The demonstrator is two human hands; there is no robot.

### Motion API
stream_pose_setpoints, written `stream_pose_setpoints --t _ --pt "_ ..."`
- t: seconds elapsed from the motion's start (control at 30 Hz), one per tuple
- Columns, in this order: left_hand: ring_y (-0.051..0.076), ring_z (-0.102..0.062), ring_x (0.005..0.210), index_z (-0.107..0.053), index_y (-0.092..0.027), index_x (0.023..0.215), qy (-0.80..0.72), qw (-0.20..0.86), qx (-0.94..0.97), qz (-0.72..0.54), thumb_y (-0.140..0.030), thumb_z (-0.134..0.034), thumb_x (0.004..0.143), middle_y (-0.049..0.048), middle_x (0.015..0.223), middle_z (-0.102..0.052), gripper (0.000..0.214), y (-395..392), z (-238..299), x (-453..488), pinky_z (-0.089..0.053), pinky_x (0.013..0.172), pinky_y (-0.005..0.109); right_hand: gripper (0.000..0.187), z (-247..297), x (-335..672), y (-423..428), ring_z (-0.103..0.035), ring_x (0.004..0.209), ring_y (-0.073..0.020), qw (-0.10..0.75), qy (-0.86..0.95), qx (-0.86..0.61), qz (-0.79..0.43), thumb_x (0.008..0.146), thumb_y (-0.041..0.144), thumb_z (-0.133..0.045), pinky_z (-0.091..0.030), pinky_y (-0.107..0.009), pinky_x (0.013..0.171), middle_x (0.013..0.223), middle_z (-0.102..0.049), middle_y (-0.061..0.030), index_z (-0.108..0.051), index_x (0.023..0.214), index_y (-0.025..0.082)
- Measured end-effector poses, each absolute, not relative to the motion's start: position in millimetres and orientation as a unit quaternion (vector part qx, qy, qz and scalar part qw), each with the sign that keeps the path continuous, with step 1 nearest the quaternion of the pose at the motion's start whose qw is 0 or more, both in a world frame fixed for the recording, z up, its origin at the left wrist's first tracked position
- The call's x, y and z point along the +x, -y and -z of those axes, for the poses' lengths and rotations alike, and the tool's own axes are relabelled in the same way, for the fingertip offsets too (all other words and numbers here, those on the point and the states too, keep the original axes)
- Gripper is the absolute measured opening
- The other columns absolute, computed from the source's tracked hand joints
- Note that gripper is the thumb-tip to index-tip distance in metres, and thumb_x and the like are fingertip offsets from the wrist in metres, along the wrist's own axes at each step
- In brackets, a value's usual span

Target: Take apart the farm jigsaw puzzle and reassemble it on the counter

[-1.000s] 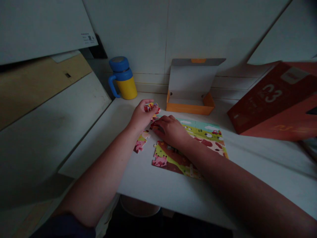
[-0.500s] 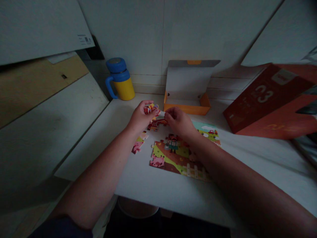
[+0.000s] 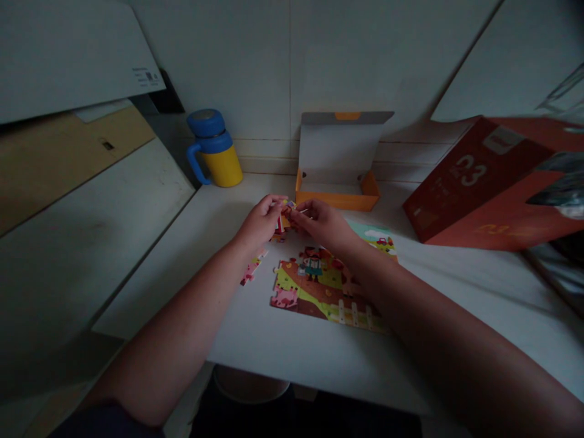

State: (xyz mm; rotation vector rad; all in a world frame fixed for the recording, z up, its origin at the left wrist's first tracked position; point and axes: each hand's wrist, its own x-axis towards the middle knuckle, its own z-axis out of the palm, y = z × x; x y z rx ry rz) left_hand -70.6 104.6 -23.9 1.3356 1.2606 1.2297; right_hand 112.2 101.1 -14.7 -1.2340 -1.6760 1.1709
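Observation:
My left hand (image 3: 259, 220) grips colourful jigsaw puzzle pieces (image 3: 280, 224) above the table, thumb and fingers closed on them. My right hand (image 3: 325, 224) meets it from the right, its thumb and finger pinched at the edge of these pieces. Below my right forearm lies a partly joined farm puzzle (image 3: 314, 292), showing a figure, a pink pig and a white fence; the forearm covers part of it. A loose strip of puzzle (image 3: 252, 269) with pink on it rests under my left wrist.
Behind my hands stands an orange box (image 3: 337, 201) with its lid up against the wall. A blue and yellow mug (image 3: 221, 161) is at the back left. On the right leans a large red box (image 3: 469, 188). The white table (image 3: 246, 331) ends just before my lap.
My right hand has come to the pieces in my left hand, and the fingertips now meet there. The held pieces have tilted more upright. The view has shifted slightly.

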Motion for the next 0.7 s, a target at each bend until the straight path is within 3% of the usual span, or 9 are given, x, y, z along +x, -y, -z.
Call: stream_pose_setpoints --t 0.1,0.2,0.37,0.5,0.7 --pt "0.016 -0.071 0.091 -0.071 -0.025 0.109 -0.511 0.411 0.529 -0.538 -0.036 -0.057 0.105 0.0045 0.102 -0.076 0.019 -105.5 32.3 -63.8 -0.056 0.076 0.023 0.045 15.1 109.4 -96.4 -0.065 0.061 -0.0144 0.340 0.652 -0.497 -0.461 0.090 0.046 -0.079 -0.046 -0.024 0.051 0.087 -0.077 -0.0034 -0.058 0.121 0.022" --pt "0.016 -0.072 0.097 -0.071 -0.025 0.107 -0.494 0.441 0.499 -0.560 -0.036 -0.060 0.102 0.0042 0.106 -0.077 0.016 -104.7 35.2 -57.7 -0.057 0.081 0.025 0.052 18.0 109.2 -97.2 -0.067 0.061 -0.0145 0.337 0.647 -0.520 -0.445 0.086 0.042 -0.083 -0.047 -0.024 0.051 0.091 -0.078 -0.0033 -0.056 0.126 0.022" --pt "0.016 -0.072 0.078 -0.070 -0.022 0.109 -0.475 0.554 0.397 -0.556 -0.031 -0.064 0.096 0.0043 0.100 -0.077 0.017 -99.5 22.1 -54.3 -0.059 0.066 0.026 0.048 21.3 115.6 -105.7 -0.066 0.060 -0.0132 0.355 0.627 -0.525 -0.452 0.087 0.038 -0.081 -0.047 -0.024 0.051 0.092 -0.077 -0.0026 -0.058 0.126 0.021" --pt "0.015 -0.069 0.070 -0.070 -0.020 0.101 -0.489 0.570 0.384 -0.537 -0.025 -0.068 0.088 0.0034 0.095 -0.077 0.014 -94.6 12.2 -53.6 -0.054 0.057 0.023 0.041 19.5 118.6 -107.8 -0.065 0.058 -0.0123 0.363 0.620 -0.529 -0.451 0.087 0.034 -0.079 -0.046 -0.023 0.050 0.090 -0.077 -0.0013 -0.059 0.121 0.022" --pt "0.014 -0.068 0.067 -0.068 -0.020 0.101 -0.482 0.570 0.401 -0.531 -0.030 -0.079 0.084 0.0015 0.087 -0.074 0.022 -94.8 11.5 -54.9 -0.054 0.055 0.023 0.036 17.5 117.8 -107.3 -0.064 0.059 -0.0126 0.372 0.591 -0.505 -0.507 0.087 0.032 -0.080 -0.049 -0.024 0.055 0.087 -0.076 -0.0013 -0.059 0.115 0.022"
